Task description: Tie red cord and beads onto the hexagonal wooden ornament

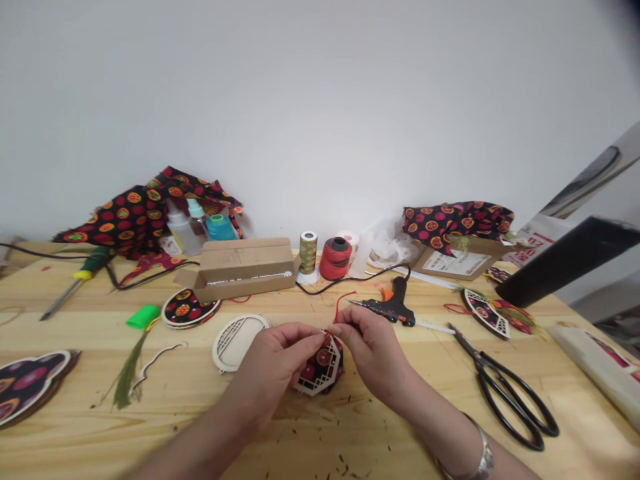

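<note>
My left hand (280, 357) is closed around a small hexagonal ornament (323, 370) with a white lattice frame over dark red-patterned fabric, held just above the wooden table (100, 413). My right hand (373, 350) pinches a thin red cord (341, 303) at the ornament's top edge; the cord loops upward from the fingertips. A black hot glue gun (395, 307) lies just behind my right hand. A round white lattice frame (235, 340) lies left of my left hand.
Large black scissors (505, 390) lie at the right. An open cardboard box (240, 270), thread spools (335, 258), bottles and patterned fabric (145, 210) line the back. A green tassel (133, 353), a screwdriver (75, 283) and finished ornaments (30, 383) lie left; a black cable crosses the table.
</note>
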The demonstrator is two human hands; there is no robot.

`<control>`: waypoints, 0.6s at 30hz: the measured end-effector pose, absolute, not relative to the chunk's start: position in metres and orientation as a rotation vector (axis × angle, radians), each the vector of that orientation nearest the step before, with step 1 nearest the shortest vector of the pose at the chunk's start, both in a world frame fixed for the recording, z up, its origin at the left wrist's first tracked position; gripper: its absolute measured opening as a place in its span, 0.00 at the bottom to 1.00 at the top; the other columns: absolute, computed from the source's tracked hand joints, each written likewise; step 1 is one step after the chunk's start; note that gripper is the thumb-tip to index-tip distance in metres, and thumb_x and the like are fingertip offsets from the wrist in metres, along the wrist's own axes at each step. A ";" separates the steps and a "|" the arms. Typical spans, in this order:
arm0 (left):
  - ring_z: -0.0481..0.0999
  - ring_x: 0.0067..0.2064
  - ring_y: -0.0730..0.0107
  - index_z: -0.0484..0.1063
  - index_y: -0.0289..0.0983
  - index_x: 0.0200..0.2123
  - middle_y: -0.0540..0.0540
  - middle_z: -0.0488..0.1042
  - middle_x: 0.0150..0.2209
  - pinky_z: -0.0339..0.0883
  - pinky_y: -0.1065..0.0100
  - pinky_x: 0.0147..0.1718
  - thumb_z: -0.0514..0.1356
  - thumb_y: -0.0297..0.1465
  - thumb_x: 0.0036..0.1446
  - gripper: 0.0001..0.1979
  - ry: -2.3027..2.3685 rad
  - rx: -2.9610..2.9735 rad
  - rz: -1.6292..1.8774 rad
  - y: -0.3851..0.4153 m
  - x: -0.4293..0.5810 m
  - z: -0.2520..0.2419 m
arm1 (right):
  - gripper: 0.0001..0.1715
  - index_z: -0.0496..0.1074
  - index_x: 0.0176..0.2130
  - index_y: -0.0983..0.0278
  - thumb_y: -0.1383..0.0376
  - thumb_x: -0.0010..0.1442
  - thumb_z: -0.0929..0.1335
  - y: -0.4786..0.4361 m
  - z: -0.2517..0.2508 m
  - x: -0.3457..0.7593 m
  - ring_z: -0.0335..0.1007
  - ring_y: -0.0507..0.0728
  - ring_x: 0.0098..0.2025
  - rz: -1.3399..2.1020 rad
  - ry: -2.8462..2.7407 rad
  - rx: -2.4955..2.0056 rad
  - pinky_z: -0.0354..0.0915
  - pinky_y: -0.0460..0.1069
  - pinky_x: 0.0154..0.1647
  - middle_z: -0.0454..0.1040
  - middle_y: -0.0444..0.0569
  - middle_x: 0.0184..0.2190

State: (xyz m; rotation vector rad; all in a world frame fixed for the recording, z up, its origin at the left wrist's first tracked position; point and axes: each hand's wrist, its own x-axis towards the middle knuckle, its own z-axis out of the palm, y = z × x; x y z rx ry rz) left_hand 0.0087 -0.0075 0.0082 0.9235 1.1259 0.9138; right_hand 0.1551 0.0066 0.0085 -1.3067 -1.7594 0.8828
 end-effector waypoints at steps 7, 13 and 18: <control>0.56 0.17 0.84 0.74 0.34 0.25 0.52 0.72 0.23 0.49 0.79 0.15 0.61 0.33 0.48 0.07 1.207 0.969 0.970 -0.007 0.008 0.010 | 0.12 0.59 0.22 0.63 0.67 0.56 0.62 0.009 0.006 0.157 0.55 0.49 0.25 0.737 -1.810 -1.320 0.53 0.43 0.25 0.61 0.40 0.20; 0.55 0.17 0.83 0.75 0.36 0.26 0.56 0.65 0.15 0.49 0.80 0.15 0.60 0.33 0.49 0.07 1.154 0.995 0.948 -0.007 0.009 0.009 | 0.11 0.59 0.23 0.63 0.68 0.55 0.63 0.009 0.005 0.157 0.56 0.49 0.24 0.680 -1.805 -1.350 0.53 0.43 0.25 0.61 0.40 0.20; 0.62 0.19 0.81 0.74 0.36 0.25 0.52 0.72 0.20 0.54 0.80 0.18 0.60 0.34 0.48 0.07 1.144 1.045 0.917 -0.008 0.009 0.008 | 0.10 0.61 0.23 0.63 0.68 0.55 0.63 0.009 0.006 0.158 0.57 0.49 0.24 0.683 -1.795 -1.344 0.53 0.44 0.26 0.63 0.40 0.20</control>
